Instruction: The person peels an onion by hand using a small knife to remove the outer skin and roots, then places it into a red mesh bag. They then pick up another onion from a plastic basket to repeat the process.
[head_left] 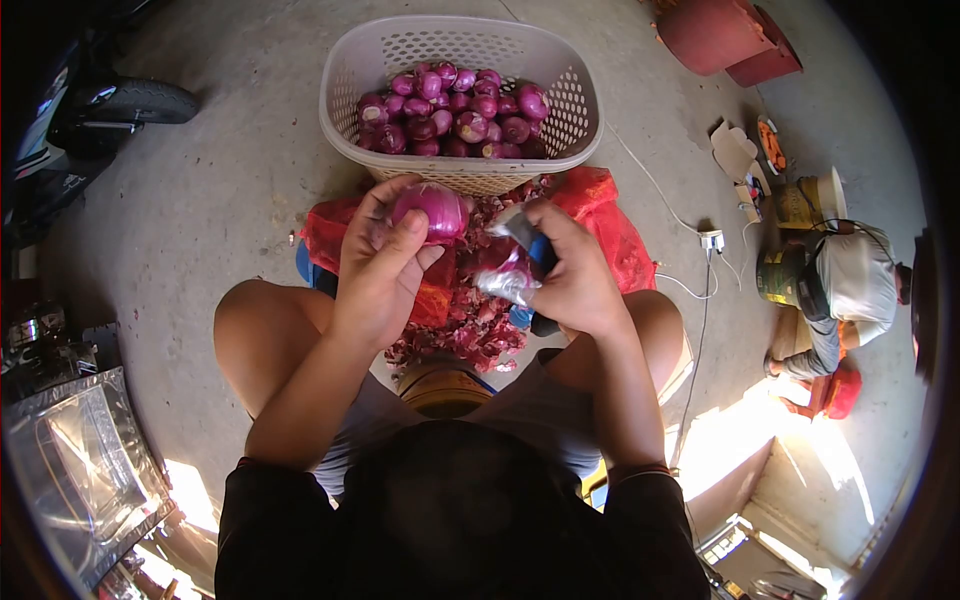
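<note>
My left hand (385, 255) is closed around a purple-red onion (432, 212), thumb across its front. To the right, my right hand (575, 268) grips what looks like a small knife (541, 250) with a blue handle; the fingers hide much of it. Silvery wrapping covers the tip of my right thumb, and something pale shows at the index fingertip. The knife and the onion are apart. Below both hands lies a heap of loose onion skins (460, 340) with red mesh bags (612, 225) around it. Just beyond stands a grey plastic basket (335, 85) holding many onions (470, 125).
White cable and a plug adapter (711, 240) lie on the floor to the right. Another person (855, 280) bends near buckets (815, 200) there. Red tubs (712, 38) stand far right. A motorcycle wheel (150, 101) is at far left, a shiny plastic-covered item (95, 460) nearer.
</note>
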